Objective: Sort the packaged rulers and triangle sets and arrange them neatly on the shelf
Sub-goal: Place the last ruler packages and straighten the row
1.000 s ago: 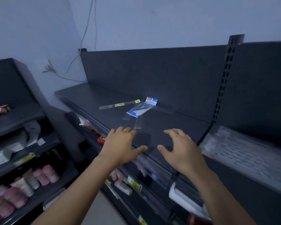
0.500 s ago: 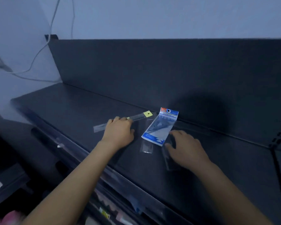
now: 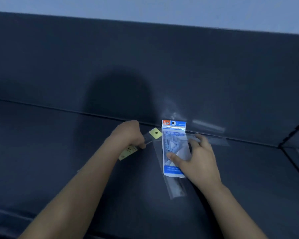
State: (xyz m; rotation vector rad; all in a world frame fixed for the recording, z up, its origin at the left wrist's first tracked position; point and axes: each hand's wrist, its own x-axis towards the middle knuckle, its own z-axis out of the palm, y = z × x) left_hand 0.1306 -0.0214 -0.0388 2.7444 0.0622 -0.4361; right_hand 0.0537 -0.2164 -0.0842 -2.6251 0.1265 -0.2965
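A blue-and-white triangle set package (image 3: 173, 135) lies lengthwise on the dark shelf (image 3: 59, 152), its top against the back panel. My right hand (image 3: 199, 159) holds it, thumb on its face and fingers at its right edge. A clear ruler sleeve (image 3: 177, 187) sticks out from under it toward me. To the left, my left hand (image 3: 128, 135) grips a clear packaged ruler with yellow labels (image 3: 155, 133), which runs diagonally under the hand. Another clear sleeve (image 3: 216, 141) lies along the back panel on the right.
The shelf's dark back panel (image 3: 145, 66) rises right behind the packages. A shelf divider joint (image 3: 286, 142) runs at the far right. The shelf's front edge (image 3: 41, 221) crosses the bottom of the view.
The view has closed in on the shelf. My left hand has curled round the yellow-labelled ruler and turned it steeper. My right hand moved onto the triangle set, which now lies straight.
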